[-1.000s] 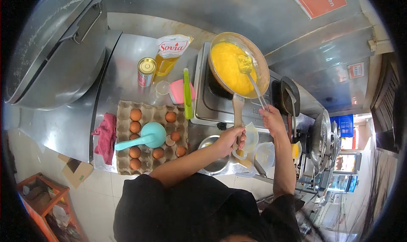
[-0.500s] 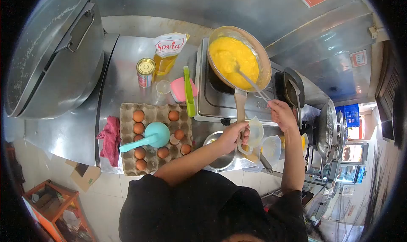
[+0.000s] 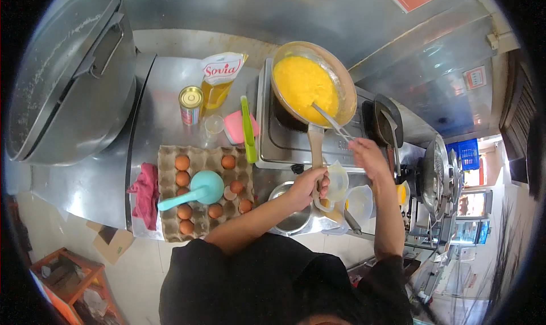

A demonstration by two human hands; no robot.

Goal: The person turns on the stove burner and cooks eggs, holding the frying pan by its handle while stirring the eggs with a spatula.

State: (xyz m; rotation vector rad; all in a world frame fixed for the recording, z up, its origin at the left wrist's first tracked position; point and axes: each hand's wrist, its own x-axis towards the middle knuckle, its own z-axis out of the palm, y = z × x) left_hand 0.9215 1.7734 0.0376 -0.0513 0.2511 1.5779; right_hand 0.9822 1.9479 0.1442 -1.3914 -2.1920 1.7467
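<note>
A beige pan (image 3: 346, 86) holding yellow egg mixture (image 3: 304, 83) is over the stove (image 3: 284, 143). Its long handle (image 3: 315, 151) runs down into my left hand (image 3: 310, 188), whose fingers are wrapped round it. My right hand (image 3: 369, 157) is closed on the end of a metal spatula (image 3: 335, 122), to the right of the handle. The spatula's far end is sunk in the mixture and hidden. Beside my left hand are a translucent jug (image 3: 337, 180) and a metal bowl (image 3: 293, 220).
An egg tray (image 3: 196, 222) with several brown eggs and a turquoise ladle (image 3: 206, 187) lies left of my forearm. Behind it stand a can (image 3: 190, 105) and an oil pouch (image 3: 219, 83). A dark pan (image 3: 384, 123) sits right of the stove; a large pot (image 3: 74, 92) is far left.
The spatula's head has moved through the mixture, from the pan's right side toward its near side, and is now sunk in. Both hands keep their grips. The view has shifted slightly.
</note>
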